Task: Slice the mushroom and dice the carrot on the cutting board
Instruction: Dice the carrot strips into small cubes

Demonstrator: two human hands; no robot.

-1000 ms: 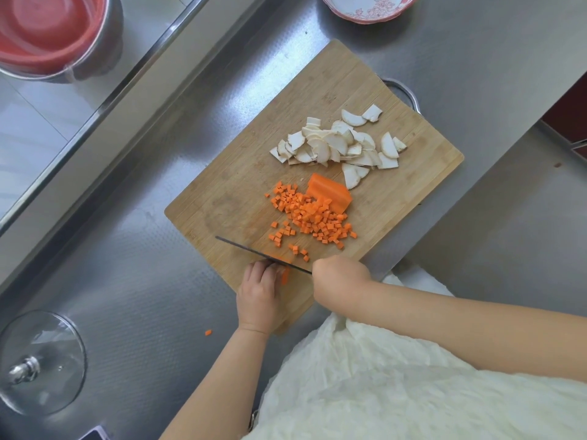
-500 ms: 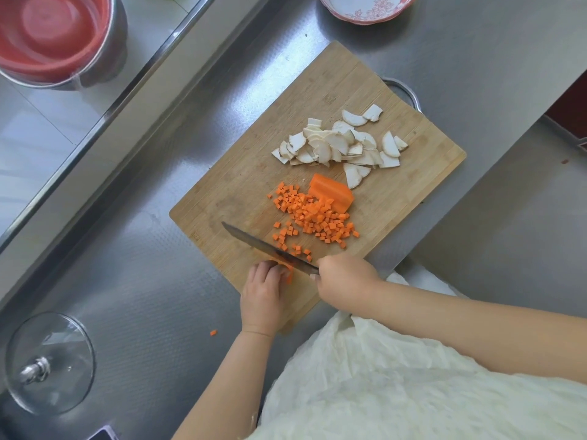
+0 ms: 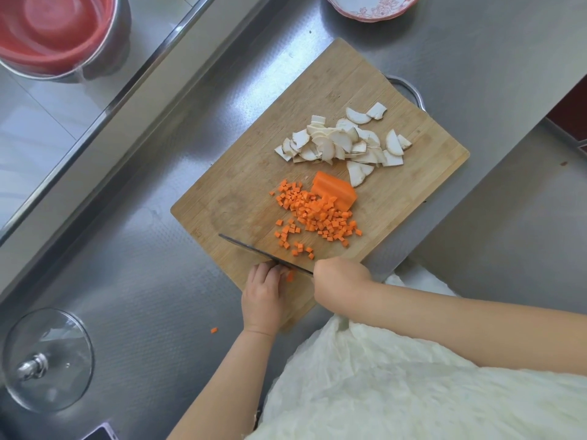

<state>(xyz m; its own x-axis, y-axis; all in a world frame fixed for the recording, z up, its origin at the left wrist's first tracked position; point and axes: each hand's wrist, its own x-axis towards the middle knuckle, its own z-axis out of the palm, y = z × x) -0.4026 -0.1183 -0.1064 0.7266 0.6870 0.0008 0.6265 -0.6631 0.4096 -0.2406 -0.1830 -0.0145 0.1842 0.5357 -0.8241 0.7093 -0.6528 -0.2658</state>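
Note:
On the wooden cutting board lie a heap of white mushroom slices, a pile of orange carrot dice and an uncut carrot chunk. My right hand grips the handle of a dark knife whose blade lies across the board's near corner. My left hand curls its fingers over a small carrot strip right behind the blade; most of that strip is hidden under the fingers.
A glass lid rests on the steel counter at the lower left, with one stray carrot cube nearby. A red basin in a steel bowl sits at the top left. A patterned bowl stands beyond the board.
The knife rose and tilted half a second ago, then came back down edge-on by my left fingers. The carrot strip under them looks shorter.

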